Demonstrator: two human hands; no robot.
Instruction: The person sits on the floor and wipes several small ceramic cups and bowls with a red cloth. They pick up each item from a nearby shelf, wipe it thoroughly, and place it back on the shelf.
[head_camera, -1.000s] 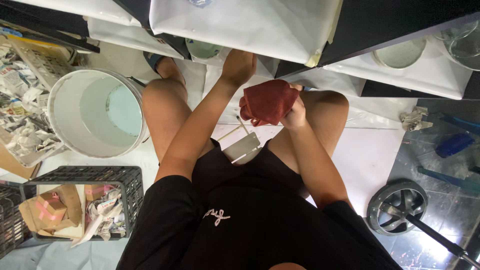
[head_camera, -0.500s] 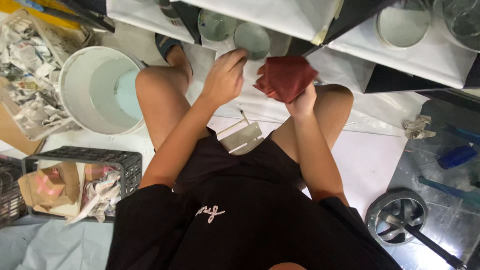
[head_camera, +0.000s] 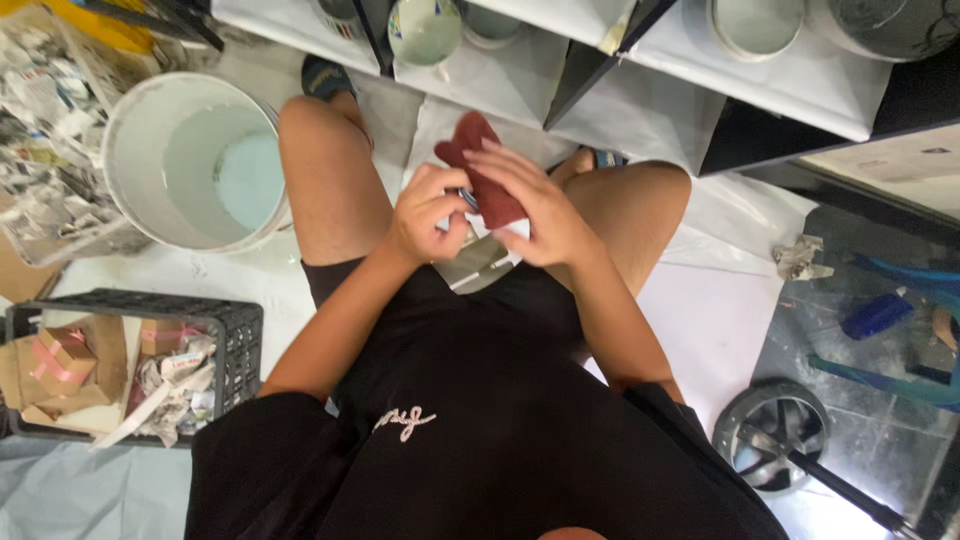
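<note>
Both hands are gripping our red cloth: left hand pinching a small item, right hand wrapping; it could drop.

Both knees hem the hands in at the sides, the low shelf with its cups blocks ahead, the white bucket crowds the left, leaving open floor rightward.

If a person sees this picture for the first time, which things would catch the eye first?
First, the dark red cloth at the centre, held between the left hand and the right hand above the seated person's knees. Next, the big white bucket with pale liquid on the left, and below it the black crate full of paper scraps.
</note>
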